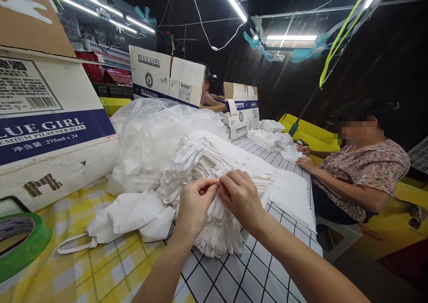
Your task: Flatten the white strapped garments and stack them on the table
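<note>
on the checked worktop [234,280] we pinch one strap from the tall stack of white fabric loops [207,160], left hand [194,205] and right hand [240,196] both grasping it; best to lift a single layer cleanly.

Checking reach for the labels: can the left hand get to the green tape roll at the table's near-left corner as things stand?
Probably yes. The left hand is pinching at the stack of white straps, and the tape roll lies flat on the yellow checked cloth on that same side, with only loose white fabric near the path, not blocking it.
</note>
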A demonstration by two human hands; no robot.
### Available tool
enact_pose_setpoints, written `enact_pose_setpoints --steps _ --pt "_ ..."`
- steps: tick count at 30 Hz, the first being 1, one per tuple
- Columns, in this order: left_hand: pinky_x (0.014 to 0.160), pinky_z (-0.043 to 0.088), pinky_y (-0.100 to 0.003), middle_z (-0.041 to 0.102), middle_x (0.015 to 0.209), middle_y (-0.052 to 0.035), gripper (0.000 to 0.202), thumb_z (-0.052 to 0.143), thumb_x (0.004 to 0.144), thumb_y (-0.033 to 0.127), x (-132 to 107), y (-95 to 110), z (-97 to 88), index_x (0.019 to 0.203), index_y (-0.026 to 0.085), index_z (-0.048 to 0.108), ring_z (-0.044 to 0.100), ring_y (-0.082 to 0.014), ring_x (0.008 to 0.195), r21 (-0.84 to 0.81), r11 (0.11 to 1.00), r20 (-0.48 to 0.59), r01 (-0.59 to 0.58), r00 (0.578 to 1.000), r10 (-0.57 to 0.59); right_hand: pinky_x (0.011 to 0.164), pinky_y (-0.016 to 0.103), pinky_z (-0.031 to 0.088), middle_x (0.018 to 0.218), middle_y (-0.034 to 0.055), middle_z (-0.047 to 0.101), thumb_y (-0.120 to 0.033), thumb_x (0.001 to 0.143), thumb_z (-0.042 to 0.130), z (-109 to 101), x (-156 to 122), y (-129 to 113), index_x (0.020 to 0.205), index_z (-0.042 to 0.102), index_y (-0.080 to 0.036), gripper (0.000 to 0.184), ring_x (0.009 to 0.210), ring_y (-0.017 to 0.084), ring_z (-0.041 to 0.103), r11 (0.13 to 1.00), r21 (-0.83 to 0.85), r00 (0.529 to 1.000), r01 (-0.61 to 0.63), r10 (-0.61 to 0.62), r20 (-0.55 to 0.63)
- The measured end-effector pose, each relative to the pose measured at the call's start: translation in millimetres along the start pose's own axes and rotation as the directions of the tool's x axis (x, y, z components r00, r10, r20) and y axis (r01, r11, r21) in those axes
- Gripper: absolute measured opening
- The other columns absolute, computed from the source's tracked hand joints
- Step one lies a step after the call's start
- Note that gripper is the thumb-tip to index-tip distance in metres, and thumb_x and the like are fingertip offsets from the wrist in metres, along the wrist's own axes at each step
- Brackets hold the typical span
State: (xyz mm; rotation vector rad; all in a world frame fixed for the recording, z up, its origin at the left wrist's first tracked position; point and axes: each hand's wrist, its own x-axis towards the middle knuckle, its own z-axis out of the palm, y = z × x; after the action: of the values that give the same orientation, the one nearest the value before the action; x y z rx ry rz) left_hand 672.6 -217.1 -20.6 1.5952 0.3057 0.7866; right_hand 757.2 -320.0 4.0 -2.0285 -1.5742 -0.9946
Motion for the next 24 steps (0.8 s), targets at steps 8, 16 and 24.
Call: enact_pose_setpoints --steps 8,16,24 --pt "0.07 0.047 -0.026 0.07 0.084 -0.006 0.029 0.063 0.072 0.035 2.6 -6.5 -2.9 0.091 0.014 0.069 0.061 -0.0178 0.078 -0.117 0.986 0.029 0.115 0.993 -0.112 0.063 0.027 0.04 0.068 0.0023 0.052 -0.012 0.083 0.044 3.3 -0.7 2.8 0.069 0.057 -0.019 0.02 0.067 0.015 0.047 0.979 0.17 0.989 -0.113 0.127 -0.071" --pt "0.072 0.048 -0.025 0.069 0.087 -0.0053 0.029 0.065 0.071 0.035 2.3 -5.5 -4.3 0.093 0.016 0.068 0.061 -0.017 0.081 -0.239 0.954 0.064 0.179 0.984 -0.169 0.069 0.032 0.044 0.083 0.0061 0.057 -0.014 0.086 0.045 0.0 -8.6 1.7 0.097 0.06 -0.017 0.019 0.077 0.018 0.049 0.98 0.193 0.998 -0.045 0.053 -0.036" --pt "0.064 0.044 -0.021 0.067 0.079 -0.0023 0.026 0.063 0.072 0.037 3.5 -4.6 -0.7 0.086 0.016 0.068 0.058 -0.014 0.072 -0.234 0.96 0.05 0.151 0.988 -0.143 0.072 0.035 0.047 0.09 0.0083 0.057 -0.013 0.087 0.045 -2.2 -24.5 2.5 0.106 0.057 -0.017 0.023 0.081 0.019 0.048 0.982 0.181 0.999 0.046 -0.048 0.008"
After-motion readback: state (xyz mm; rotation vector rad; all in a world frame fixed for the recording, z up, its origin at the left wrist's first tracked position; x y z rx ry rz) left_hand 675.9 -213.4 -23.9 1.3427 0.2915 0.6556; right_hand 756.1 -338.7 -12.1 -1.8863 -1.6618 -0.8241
